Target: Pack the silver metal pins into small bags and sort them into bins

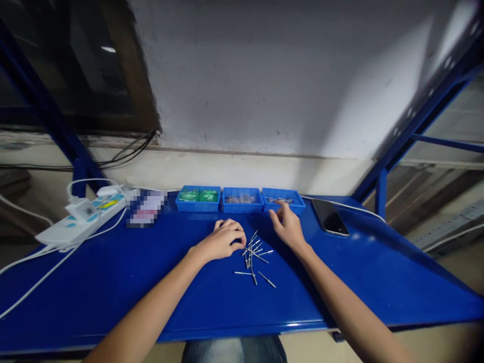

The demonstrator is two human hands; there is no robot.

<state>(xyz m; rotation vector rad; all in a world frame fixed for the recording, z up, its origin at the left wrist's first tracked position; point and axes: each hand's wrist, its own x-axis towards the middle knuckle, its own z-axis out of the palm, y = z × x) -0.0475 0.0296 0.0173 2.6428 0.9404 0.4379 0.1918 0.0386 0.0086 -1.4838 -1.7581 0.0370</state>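
A loose pile of silver pop rivets lies on the blue table in front of me. At the pile's left edge rests my left hand, fingers curled, with thumb and index tip close by the nearest rivet ends. Whether something sits between those fingertips is hidden. My right hand hovers at the front of the right-hand blue bin, thumb and index finger apart, the index reaching over its rim. More rivets lie inside that bin. No object shows in my right hand.
The middle blue bin holds small clear plastic bags; the left blue bin holds green packets. A phone lies to the right. A white power strip with cables and a blurred-out card are at left. A wall stands behind.
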